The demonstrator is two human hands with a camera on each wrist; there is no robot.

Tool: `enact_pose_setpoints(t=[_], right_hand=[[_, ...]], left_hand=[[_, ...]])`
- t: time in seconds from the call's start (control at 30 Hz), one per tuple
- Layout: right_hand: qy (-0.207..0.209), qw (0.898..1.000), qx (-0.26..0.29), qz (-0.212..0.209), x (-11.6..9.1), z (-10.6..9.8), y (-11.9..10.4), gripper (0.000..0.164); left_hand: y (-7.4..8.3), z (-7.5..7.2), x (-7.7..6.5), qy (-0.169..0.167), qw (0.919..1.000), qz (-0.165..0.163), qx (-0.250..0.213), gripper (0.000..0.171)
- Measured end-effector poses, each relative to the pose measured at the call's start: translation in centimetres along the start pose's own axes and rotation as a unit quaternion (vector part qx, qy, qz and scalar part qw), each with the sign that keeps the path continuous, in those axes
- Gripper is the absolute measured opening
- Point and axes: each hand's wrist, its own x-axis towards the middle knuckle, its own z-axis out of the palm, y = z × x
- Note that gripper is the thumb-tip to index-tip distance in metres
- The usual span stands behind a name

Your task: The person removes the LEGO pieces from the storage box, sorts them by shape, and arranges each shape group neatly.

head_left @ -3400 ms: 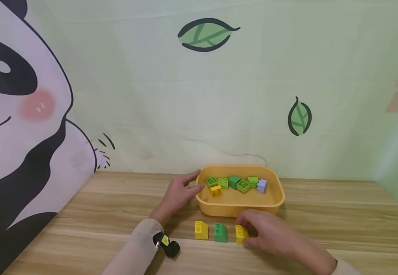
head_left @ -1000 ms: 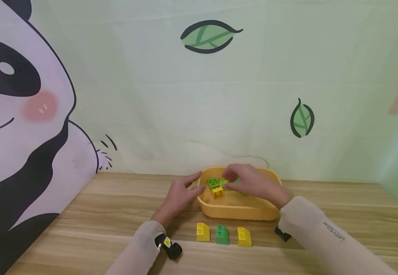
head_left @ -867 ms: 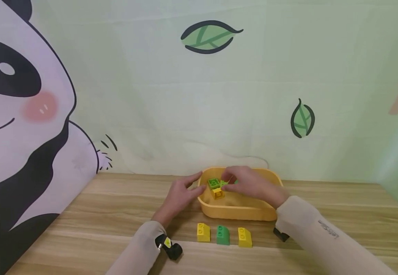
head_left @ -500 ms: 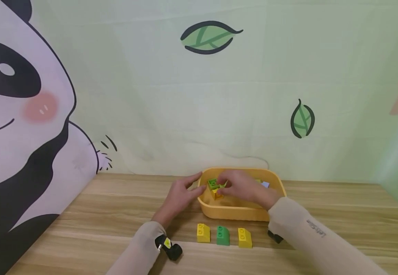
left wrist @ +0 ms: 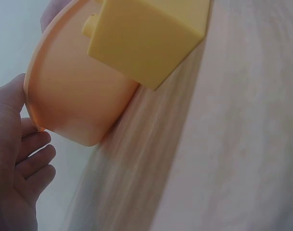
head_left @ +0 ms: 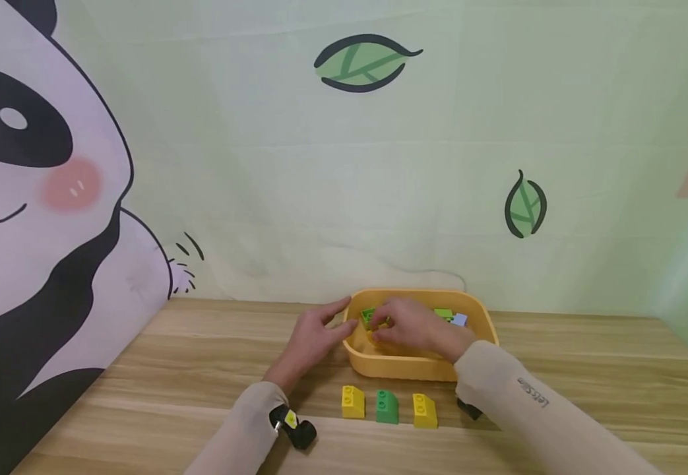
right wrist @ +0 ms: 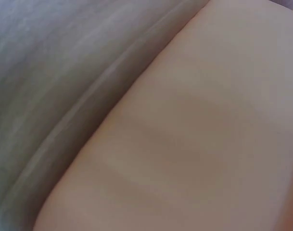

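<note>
Lying between hands (head_left: 312, 338) (head_left: 411, 322): yellow brick (head_left: 372, 337) in orange tub (head_left: 409, 367).

3 bricks (head_left: 387, 406) sit on the table (head_left: 159, 389) before the tub (head_left: 409, 367).

At my left hand (head_left: 315, 335), the tray (head_left: 415, 367) is yellow-orange. Just right of my right hand (head_left: 411, 321) are a lime-green brick (head_left: 443, 313) and a lavender-blue brick (head_left: 459, 320). Nearer me than both hands: a yellow brick (head_left: 353, 404), a green brick (head_left: 387, 408), a second yellow brick (head_left: 424, 411). My sleeves (head_left: 237, 425) are beige, the right one darkly lettered. The worktop (head_left: 201, 356) is streaked brown woodgrain; beyond my hands, the pale-green backdrop (head_left: 260, 165) shows black-outlined green leaves (head_left: 360, 63) and, leftward, a black-and-white, pink-cheeked panda (head_left: 53, 231).
</note>
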Motion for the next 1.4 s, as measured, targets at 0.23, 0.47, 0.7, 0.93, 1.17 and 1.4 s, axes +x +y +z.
enact_pose_setpoints(t=[0.23, 0.47, 0.7, 0.93, 1.17, 1.4], right_hand=[[-0.028, 0.999, -0.002, 0.044, -0.3, 0.2, -0.4, 0.011], [-0.037, 0.998, 0.002, 0.052, -0.8, -0.4, -0.5, 0.015], [-0.017, 1.000, 0.018, 0.018, -1.7, -1.7, -0.7, 0.017], [0.027, 0.999, 0.045, 0.013, -3.6, -2.8, -0.5, 0.023], [0.082, 0.996, 0.039, -0.007, -6.0, -3.7, -0.5, 0.025], [0.116, 0.991, 0.061, -0.025, -8.5, -4.2, -0.7, 0.030]], left_hand=[[-0.1, 0.1, 0.0, -0.002, 1.0000, -0.003, 0.001, 0.054], [-0.2, 0.0, 0.0, -0.001, 0.9999, 0.002, -0.013, 0.054], [-0.1, -0.1, 0.0, -0.005, 0.9999, -0.001, -0.014, 0.056], [0.0, -0.1, -0.1, -0.008, 0.9999, -0.005, -0.008, 0.056], [0.0, 0.1, 0.0, -0.006, 0.9999, -0.010, -0.011, 0.057], [0.1, 0.0, -0.1, -0.003, 0.9999, 0.001, -0.012, 0.056]])
